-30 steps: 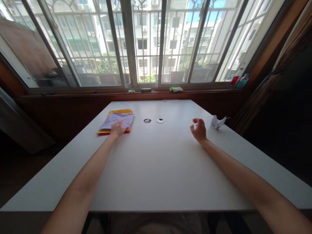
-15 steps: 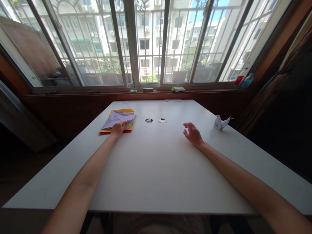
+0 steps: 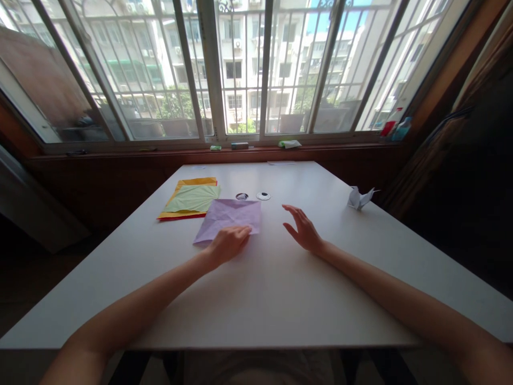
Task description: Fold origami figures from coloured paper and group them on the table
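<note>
Your left hand (image 3: 230, 243) had a thin, creased, four-sided sheet of light purple paper (image 3: 230, 211) by its near edge, toward the right corner; the fingers were curled in and looked to be pinching it, though their undersides were hidden. The sheet was in front of you on the smooth white table (image 3: 240, 299), around the middle and a little left. Most of it spread out beyond your knuckles and to their left, while its right edge ran just past the fingertips. It looked close to square, so no long axis stood out; whether it lay fully flat or was slightly raised, you could not have told from this view.

Your right hand (image 3: 302, 230) held nothing. Its fingers were loosely spread, thumb apart, pointing toward the sheet's right edge across a bare strip of table. The left hand was the nearer one, already in contact; the right was near but not touching.

Left of the purple sheet lay a creased pale green paper sheet (image 3: 193, 197) on top of golden yellow paper (image 3: 208, 181), with a red paper edge (image 3: 162, 218) showing beneath. Well apart, beyond your right hand, stood a folded white paper figure with pointed tips (image 3: 359, 199).
</note>
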Motion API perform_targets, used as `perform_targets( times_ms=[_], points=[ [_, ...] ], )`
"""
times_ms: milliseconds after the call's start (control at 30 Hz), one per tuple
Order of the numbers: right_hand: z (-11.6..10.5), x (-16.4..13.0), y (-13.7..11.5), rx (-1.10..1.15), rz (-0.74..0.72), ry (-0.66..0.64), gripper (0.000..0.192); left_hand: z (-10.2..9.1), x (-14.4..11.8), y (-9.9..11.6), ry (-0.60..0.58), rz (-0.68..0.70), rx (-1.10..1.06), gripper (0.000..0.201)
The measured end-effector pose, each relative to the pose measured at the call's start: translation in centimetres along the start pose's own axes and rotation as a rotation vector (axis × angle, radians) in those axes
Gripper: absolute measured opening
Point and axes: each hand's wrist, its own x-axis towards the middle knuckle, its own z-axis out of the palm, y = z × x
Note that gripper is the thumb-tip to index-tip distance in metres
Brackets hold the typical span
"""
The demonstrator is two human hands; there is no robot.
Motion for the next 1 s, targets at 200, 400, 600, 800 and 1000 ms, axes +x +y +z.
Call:
perform_targets(
  times_ms=[200, 400, 600, 800, 1000],
  points=[
    [1.0, -0.6, -2.2, 0.170, -0.016, -0.218, 0.049, 3.8, -3.0, 2.9, -0.290, 0.218, -0.018, 0.019],
    [1.0, -0.8, -1.4, 0.173, -0.084, -0.452, 0.049, 1.6, -1.2, 1.6, -0.382, 0.337, 0.115, 0.033],
    [1.2, -1.0, 0.6, 0.095, 0.011, -0.469, 0.053, -0.9, 1.3, -5.0, -0.151, -0.097, 0.477, 0.054],
    [1.7, -1.7, 1.2, -0.097, 0.409, -0.327, 0.081, -1.2, 1.8, -5.5, 0.011, -0.164, 0.540, 0.058],
    [1.5, -1.4, 1.1, 0.204, 0.542, -0.238, 0.089, -0.7, 1.4, -4.1, 0.055, -0.178, 0.064, 0.039]
  ],
)
